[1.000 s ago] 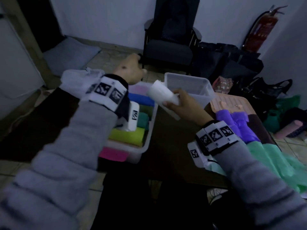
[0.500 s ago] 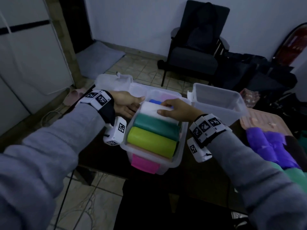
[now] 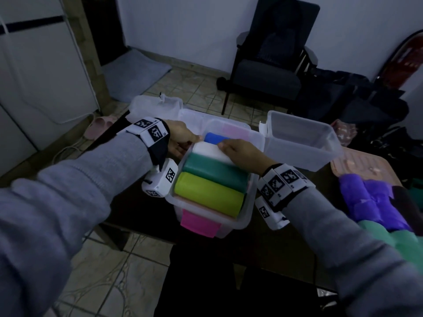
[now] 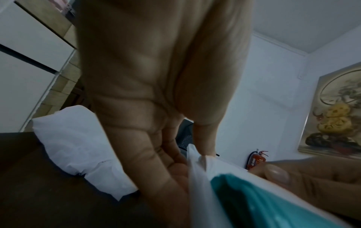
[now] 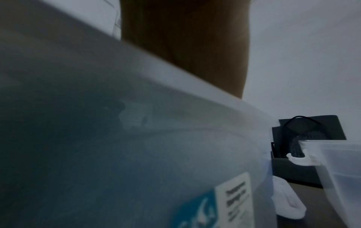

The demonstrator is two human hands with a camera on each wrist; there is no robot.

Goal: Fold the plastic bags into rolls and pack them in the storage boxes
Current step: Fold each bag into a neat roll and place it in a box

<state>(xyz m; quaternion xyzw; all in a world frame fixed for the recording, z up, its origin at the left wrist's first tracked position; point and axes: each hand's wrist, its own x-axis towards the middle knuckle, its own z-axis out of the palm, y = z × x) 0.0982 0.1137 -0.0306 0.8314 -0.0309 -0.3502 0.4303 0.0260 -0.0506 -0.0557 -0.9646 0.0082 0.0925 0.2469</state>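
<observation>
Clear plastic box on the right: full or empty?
Empty: through the clear plastic box only its bare floor and walls show, and no rolls lie inside.

Dim room, white wall [image 3: 183, 30], tiled floor [image 3: 194, 88], dark armchair [image 3: 270, 72], framed painting [image 4: 336, 117]

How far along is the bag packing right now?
Done: yellow-green, teal and blue rolls lie in the near storage box. In hand: both hands, left hand and right hand, are seating the white roll. Left: the second box holds nothing, and purple bags wait unrolled.
</observation>
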